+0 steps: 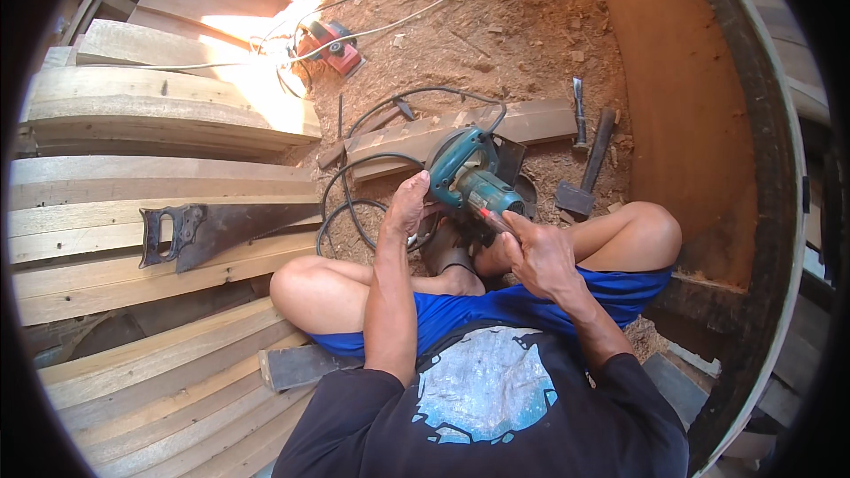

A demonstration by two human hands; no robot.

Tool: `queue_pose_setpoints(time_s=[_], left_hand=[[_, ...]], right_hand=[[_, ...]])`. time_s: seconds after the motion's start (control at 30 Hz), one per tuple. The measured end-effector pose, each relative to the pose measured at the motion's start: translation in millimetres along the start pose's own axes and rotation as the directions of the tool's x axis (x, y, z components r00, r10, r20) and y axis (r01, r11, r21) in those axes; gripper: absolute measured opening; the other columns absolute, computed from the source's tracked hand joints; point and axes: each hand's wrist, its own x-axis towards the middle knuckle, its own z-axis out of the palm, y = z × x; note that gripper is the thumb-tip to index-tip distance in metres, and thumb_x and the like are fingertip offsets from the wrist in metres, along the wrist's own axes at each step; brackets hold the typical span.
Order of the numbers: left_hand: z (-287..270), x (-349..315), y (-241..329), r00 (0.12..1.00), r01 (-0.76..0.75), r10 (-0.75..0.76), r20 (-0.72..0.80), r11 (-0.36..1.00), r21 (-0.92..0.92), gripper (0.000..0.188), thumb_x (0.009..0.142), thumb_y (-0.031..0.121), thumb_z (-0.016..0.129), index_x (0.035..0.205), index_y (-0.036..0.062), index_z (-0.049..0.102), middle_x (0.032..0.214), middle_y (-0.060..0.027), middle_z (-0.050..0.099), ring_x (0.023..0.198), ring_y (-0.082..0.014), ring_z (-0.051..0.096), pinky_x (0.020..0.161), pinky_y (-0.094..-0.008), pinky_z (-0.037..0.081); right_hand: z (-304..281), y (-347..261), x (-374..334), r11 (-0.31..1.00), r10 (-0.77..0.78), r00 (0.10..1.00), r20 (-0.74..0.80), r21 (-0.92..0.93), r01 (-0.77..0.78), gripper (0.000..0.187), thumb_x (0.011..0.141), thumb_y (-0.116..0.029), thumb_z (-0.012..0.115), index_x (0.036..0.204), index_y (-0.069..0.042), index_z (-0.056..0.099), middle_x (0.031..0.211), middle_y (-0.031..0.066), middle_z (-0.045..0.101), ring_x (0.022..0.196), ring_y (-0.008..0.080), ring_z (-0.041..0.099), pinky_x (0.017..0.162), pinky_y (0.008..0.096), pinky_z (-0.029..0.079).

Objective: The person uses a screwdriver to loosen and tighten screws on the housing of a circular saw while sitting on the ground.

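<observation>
A teal circular saw (485,188) is held up above my crossed legs, in front of a wooden beam (553,120). My left hand (411,204) is closed around the saw's left side near its handle, with the thumb on top. My right hand (540,252) is closed on a slim tool with a red part (492,219), perhaps a screwdriver. This tool points at the underside of the saw's motor housing, and its tip is hidden. A black cord (348,186) loops on the ground to the left of the saw.
A hand saw (239,228) lies on stacked planks (80,195) at left. A chisel (579,115) and a hammer (591,168) lie right of the saw. Farther off, a red power tool (332,49) sits on shavings. A brown wooden panel (699,97) stands at right.
</observation>
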Motion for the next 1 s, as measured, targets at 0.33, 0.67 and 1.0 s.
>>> queue_pose_setpoints(time_s=[0.33,0.67,1.0], left_hand=[[2.2,2.3,-10.9,0.999,-0.043,0.041,0.014,0.983,0.177,0.048,0.107,0.047,0.059,0.13,0.0045,0.058,0.115,-0.0083,0.071,0.106,-0.02,0.07,0.098,-0.0448,0.058],[-4.4,6.8,-14.1,0.998,-0.056,0.059,-0.003,0.962,0.266,0.042,0.108,0.041,0.059,0.126,0.0035,0.059,0.112,-0.0075,0.07,0.105,-0.0182,0.07,0.096,-0.0423,0.059],[-3.7,1.5,-35.1,0.962,0.036,0.161,-0.221,0.727,0.686,0.025,0.101,0.002,0.062,0.124,-0.0029,0.056,0.106,-0.0097,0.07,0.089,-0.014,0.068,0.078,-0.0297,0.058]], right_hand=[[7.5,-5.4,10.4,0.999,0.05,0.997,0.056,0.01,-0.05,0.036,0.097,-0.027,0.062,0.127,-0.008,0.067,0.078,0.0265,0.07,0.075,0.0469,0.07,0.07,0.0587,0.054],[10.3,-14.9,14.6,0.997,-0.016,1.0,0.022,-0.08,0.018,0.036,0.094,-0.021,0.065,0.128,-0.01,0.067,0.077,0.0237,0.069,0.071,0.0452,0.069,0.065,0.0571,0.054],[14.9,-15.2,11.0,0.995,-0.062,0.99,0.13,-0.076,0.072,0.05,0.089,-0.015,0.067,0.138,-0.008,0.062,0.077,0.0216,0.061,0.068,0.0414,0.065,0.061,0.0538,0.051]])
